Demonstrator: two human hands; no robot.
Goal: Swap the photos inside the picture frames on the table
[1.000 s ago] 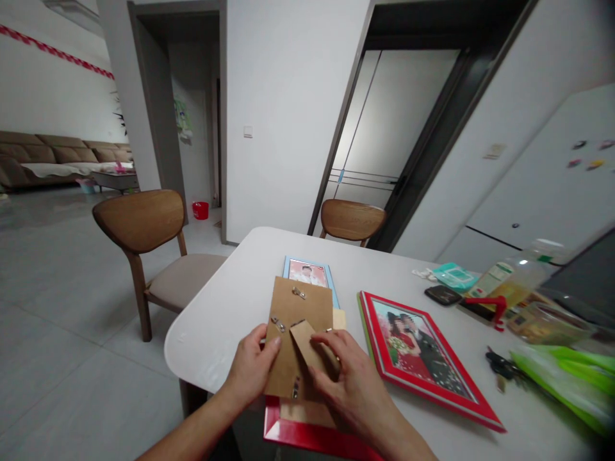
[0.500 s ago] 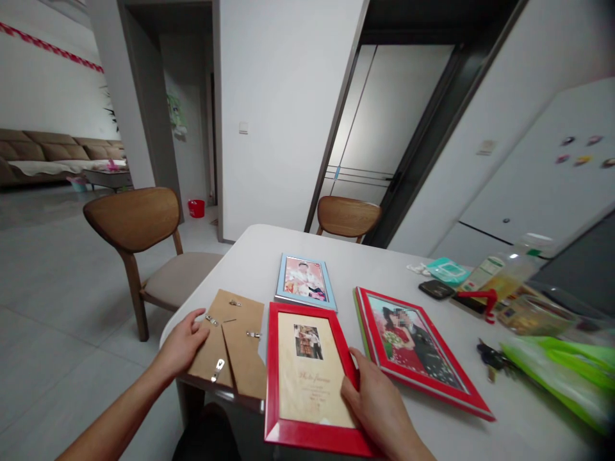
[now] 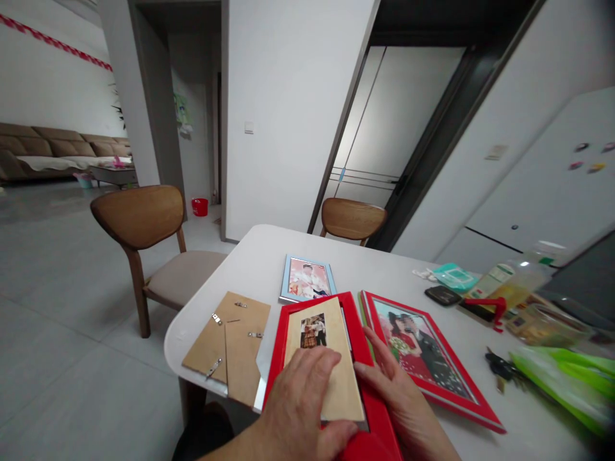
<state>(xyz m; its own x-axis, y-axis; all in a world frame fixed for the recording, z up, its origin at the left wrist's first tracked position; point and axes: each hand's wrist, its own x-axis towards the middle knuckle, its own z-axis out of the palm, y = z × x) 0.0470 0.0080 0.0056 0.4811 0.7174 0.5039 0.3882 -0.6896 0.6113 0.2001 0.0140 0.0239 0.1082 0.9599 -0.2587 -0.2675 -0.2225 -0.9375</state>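
A red picture frame [image 3: 353, 320] is in front of me, tilted over the table's near side. My right hand [image 3: 396, 390] grips its right edge, thumb on the front. In the frame lies a cream paper insert [image 3: 343, 390] with a small printed photo, sitting askew so a dark gap shows along its right side. My left hand [image 3: 302, 400] rests on the insert, fingers apart over it and thumb near its lower edge. To the left, the brown backing board [image 3: 245, 346] with metal clips lies on the table.
Beyond is a light-blue framed photo [image 3: 307, 282]. Right of my hands lies another red framed photo [image 3: 427, 346], on a green-edged one. Farther right are a black wallet-like item [image 3: 442, 295], a bottle [image 3: 519, 275], keys [image 3: 500, 368] and a green bag [image 3: 567, 378]. A chair [image 3: 139, 218] stands left.
My left hand has moved from the backing board onto the paper insert. The insert now sits askew in the red frame, and the frame has turned slightly. My right hand still holds the frame.
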